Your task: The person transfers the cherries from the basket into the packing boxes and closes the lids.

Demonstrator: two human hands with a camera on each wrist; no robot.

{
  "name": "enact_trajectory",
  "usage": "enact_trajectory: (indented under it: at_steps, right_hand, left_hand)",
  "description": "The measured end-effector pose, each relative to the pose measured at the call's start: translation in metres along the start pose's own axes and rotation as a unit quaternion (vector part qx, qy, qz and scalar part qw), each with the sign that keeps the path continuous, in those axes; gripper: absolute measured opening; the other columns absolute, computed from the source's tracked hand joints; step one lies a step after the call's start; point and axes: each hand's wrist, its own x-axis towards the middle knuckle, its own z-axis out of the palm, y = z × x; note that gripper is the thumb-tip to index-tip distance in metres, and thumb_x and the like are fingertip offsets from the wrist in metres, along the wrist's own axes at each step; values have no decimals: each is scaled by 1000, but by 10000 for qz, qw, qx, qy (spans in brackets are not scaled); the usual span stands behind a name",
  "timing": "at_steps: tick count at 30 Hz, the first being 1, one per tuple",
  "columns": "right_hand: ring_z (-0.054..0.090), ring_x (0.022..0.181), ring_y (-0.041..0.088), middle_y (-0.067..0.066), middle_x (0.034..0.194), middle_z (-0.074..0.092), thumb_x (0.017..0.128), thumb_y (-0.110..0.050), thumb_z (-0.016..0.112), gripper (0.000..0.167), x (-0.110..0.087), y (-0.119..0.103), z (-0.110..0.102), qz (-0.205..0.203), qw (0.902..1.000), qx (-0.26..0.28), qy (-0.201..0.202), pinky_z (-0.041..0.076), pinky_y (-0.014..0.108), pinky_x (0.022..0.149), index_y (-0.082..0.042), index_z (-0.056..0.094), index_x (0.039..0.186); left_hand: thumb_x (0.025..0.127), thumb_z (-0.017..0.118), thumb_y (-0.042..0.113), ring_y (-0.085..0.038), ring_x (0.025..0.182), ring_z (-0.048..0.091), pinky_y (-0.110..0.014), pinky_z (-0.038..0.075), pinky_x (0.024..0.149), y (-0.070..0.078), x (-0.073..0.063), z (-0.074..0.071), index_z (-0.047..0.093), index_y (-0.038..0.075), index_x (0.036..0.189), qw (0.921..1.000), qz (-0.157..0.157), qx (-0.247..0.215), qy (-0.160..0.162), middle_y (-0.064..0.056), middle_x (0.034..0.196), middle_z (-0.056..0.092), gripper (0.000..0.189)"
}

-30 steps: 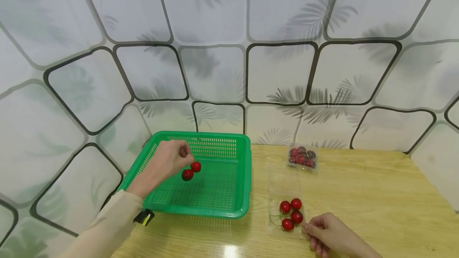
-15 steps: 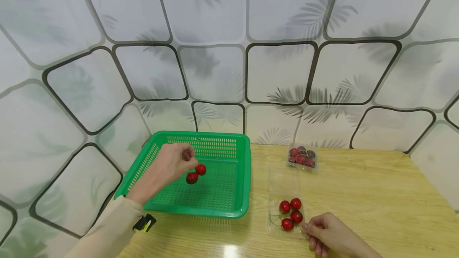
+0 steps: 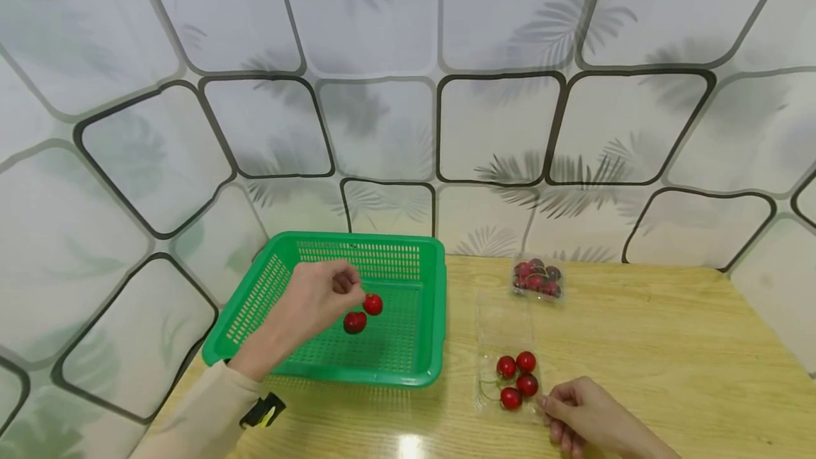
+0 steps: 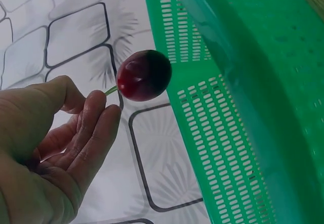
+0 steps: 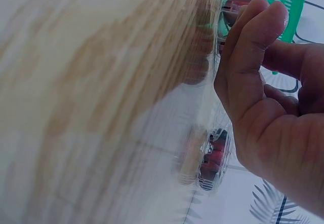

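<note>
My left hand (image 3: 321, 296) pinches thin stems over the green plastic basket (image 3: 357, 378), and two red cherries (image 3: 355, 322) hang below the fingertips. In the left wrist view, one dark red cherry (image 4: 144, 75) shows on its green stem, between the fingertips and the basket wall. My right hand (image 3: 586, 413) pinches the right edge of an open clear plastic box (image 3: 503, 324), thumb and forefinger at its near corner. Several cherries (image 3: 527, 384) with stems lie in the near half of that box; its flat lid half extends toward the back.
A second clear box (image 3: 538, 280) full of darker cherries stands at the back of the wooden table (image 3: 663, 346). Behind and to the left rises a patterned wall covering (image 3: 497, 133). The basket takes up the table's left side.
My left hand has moved right and slightly toward me over the basket, carrying the two hanging cherries along. My right hand and the boxes have stayed put.
</note>
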Motion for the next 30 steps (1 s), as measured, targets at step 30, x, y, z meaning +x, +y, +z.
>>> enact_trajectory:
  at_steps: [30]
  right_hand:
    - [58, 54, 4, -1, 68, 65, 107, -24, 55, 31, 0, -1, 0, 82, 10000, 21, -12, 49, 17, 49, -1, 66, 90]
  left_hand:
    - [91, 71, 12, -3, 72, 67, -21, 56, 66, 46, -9, 43, 76, 20, 89, 9873, -87, -1580, -120, 10, 79, 73, 10]
